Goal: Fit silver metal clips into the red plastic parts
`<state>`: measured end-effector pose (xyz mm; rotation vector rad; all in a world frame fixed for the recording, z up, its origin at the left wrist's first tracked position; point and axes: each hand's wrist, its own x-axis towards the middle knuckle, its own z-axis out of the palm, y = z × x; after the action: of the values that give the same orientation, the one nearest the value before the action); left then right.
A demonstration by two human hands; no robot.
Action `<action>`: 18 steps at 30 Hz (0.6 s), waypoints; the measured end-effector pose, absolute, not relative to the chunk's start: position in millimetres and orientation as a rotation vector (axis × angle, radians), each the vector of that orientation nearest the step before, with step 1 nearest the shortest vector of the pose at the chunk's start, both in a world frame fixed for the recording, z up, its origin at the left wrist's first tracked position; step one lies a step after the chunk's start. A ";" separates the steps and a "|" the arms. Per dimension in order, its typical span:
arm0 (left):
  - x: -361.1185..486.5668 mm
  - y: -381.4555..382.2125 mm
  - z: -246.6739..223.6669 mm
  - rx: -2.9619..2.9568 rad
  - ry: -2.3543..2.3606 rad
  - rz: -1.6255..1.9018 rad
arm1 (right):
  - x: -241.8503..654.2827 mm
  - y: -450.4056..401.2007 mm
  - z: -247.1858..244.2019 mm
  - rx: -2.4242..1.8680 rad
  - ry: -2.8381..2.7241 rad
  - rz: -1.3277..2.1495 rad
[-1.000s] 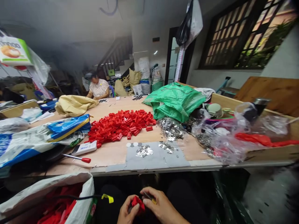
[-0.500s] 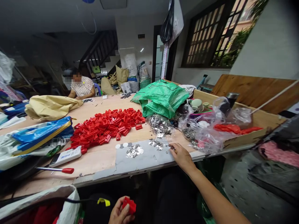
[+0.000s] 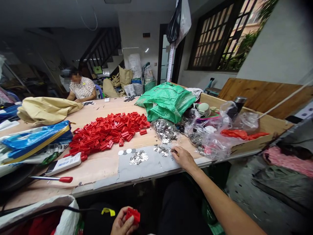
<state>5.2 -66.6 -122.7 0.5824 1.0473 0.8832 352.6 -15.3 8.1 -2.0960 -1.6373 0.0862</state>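
Observation:
Low in the view, my left hand grips a red plastic piece between thumb and fingers, below the table edge. My right hand rests at the right end of a grey sheet, fingers pinched together; whatever is in them is too small to make out. Just left of those fingertips lies a small pile of flat silver metal pieces. A second pile of metal pieces sits farther left on the same sheet. Behind them spreads a large heap of red plastic pieces.
A clear bag of metal pieces and a green sack lie behind the sheet. A wooden tray with plastic bags stands right. At left are a white box and a red-tipped lever. A person sits across the table.
The view has shifted slightly. My right hand has moved a little left, closer to the nearer metal pile. My left hand still holds the red piece, turned slightly.

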 end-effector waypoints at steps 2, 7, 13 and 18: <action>6.0 -67.3 -123.9 0.585 1.038 0.893 | 347.1 -18.0 8.9 -2.074 -1.667 0.124; 6.1 -67.7 -120.9 0.610 1.010 0.886 | 335.7 -17.5 10.9 -2.058 -1.683 0.178; 5.9 -68.9 -127.9 0.647 0.978 0.923 | 327.9 -12.9 10.3 -2.067 -1.667 0.191; 9.8 -71.8 -131.8 0.748 0.981 0.976 | 328.7 -16.0 11.7 -2.022 -1.627 0.192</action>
<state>9.8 -71.8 -131.8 0.7482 0.9809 0.9755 328.7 -16.0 11.7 -2.0223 -1.6269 0.1920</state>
